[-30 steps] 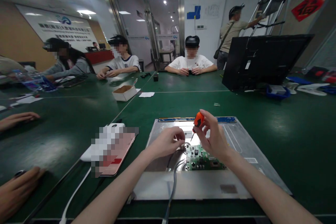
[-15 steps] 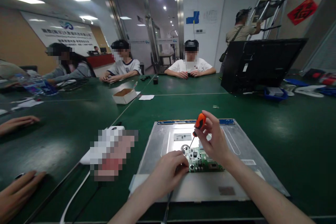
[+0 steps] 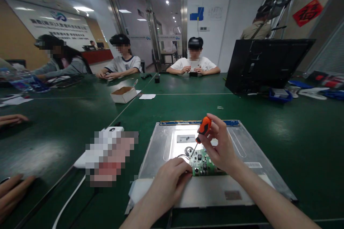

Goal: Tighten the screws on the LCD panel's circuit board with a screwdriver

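An orange and black screwdriver (image 3: 205, 126) is held in my right hand (image 3: 222, 146), closed round its handle. Its thin shaft slants down to the left, the tip at the upper left corner of a green circuit board (image 3: 200, 164). My left hand (image 3: 172, 179) is closed at the board's left edge, fingertips curled and partly hidden. Under the board lies a flat silvery display panel (image 3: 243, 196), with a blue strip (image 3: 232, 123) along its far edge. Part of the board is covered by my right hand.
Left of the panel lie a white device (image 3: 80, 159) and a white cable (image 3: 68, 200). A co-worker's hands (image 3: 16, 193) rest at the left edge. Farther off are an open cardboard box (image 3: 123, 96), a black monitor (image 3: 266, 66) and several people across the green table (image 3: 309, 143).
The screwdriver's tip has shifted slightly down and left, and my right hand with it. My left hand stays at the board's edge. The head view has turned slightly.
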Demonstrator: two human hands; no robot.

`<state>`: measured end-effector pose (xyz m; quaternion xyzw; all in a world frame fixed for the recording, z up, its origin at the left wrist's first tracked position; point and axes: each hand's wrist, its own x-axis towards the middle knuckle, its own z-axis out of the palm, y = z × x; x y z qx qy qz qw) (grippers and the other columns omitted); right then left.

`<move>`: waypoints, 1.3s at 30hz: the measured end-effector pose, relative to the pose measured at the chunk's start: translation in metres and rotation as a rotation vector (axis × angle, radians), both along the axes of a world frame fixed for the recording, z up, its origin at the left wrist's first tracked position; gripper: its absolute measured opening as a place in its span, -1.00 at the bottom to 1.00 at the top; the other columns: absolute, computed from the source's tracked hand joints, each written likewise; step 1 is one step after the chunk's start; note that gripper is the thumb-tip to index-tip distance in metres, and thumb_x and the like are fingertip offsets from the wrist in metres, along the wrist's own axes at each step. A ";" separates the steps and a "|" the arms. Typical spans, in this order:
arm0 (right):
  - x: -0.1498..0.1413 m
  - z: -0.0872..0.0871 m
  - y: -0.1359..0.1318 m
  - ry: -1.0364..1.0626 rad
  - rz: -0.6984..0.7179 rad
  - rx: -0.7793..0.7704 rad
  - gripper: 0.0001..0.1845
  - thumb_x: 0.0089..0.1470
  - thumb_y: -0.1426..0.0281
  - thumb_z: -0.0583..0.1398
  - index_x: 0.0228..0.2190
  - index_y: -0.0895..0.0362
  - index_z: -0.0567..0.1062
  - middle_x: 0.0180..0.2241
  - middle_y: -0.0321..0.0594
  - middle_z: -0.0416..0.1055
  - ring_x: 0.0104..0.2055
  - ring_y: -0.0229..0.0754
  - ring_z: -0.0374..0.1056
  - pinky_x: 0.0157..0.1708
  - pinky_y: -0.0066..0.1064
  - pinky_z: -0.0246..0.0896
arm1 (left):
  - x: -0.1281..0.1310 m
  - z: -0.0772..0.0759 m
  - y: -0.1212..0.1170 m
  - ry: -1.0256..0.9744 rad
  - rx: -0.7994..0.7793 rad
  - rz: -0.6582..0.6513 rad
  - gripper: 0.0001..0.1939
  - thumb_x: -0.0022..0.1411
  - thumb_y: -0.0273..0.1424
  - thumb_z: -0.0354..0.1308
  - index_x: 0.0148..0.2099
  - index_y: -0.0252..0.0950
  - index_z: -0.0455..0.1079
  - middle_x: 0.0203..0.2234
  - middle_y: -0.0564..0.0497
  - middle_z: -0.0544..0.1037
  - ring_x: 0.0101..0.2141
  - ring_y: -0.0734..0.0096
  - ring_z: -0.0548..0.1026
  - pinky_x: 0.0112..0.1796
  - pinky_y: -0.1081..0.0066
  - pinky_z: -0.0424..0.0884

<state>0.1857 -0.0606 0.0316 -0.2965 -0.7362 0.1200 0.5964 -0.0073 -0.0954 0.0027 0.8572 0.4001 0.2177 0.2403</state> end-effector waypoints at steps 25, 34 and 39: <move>-0.002 -0.012 -0.031 -0.126 -0.035 0.018 -0.35 0.21 0.51 0.11 0.27 0.01 0.05 -0.36 -0.26 0.44 -0.50 -0.23 0.35 -0.57 -0.41 0.34 | 0.005 0.000 -0.002 -0.069 -0.088 0.070 -0.84 0.20 -0.60 0.09 -0.29 -0.26 0.42 -0.26 -0.07 0.53 -0.22 0.23 0.48 -0.23 0.36 0.33; -0.002 -0.013 -0.030 -0.162 -0.023 0.043 -0.35 0.22 0.51 0.10 0.27 0.03 0.04 -0.34 -0.24 0.45 -0.52 -0.27 0.34 -0.60 -0.45 0.30 | 0.004 0.000 -0.002 -0.094 -0.093 0.052 -0.82 0.21 -0.61 0.06 -0.26 -0.26 0.43 -0.24 -0.07 0.54 -0.19 0.21 0.46 -0.20 0.33 0.34; -0.004 -0.011 -0.030 -0.158 -0.027 0.053 -0.38 0.23 0.50 0.09 0.26 0.04 0.05 -0.36 -0.26 0.44 -0.54 -0.27 0.33 -0.62 -0.47 0.29 | 0.004 -0.001 -0.002 -0.098 -0.088 0.047 -0.83 0.20 -0.61 0.05 -0.27 -0.27 0.41 -0.24 -0.07 0.54 -0.19 0.21 0.45 -0.20 0.32 0.34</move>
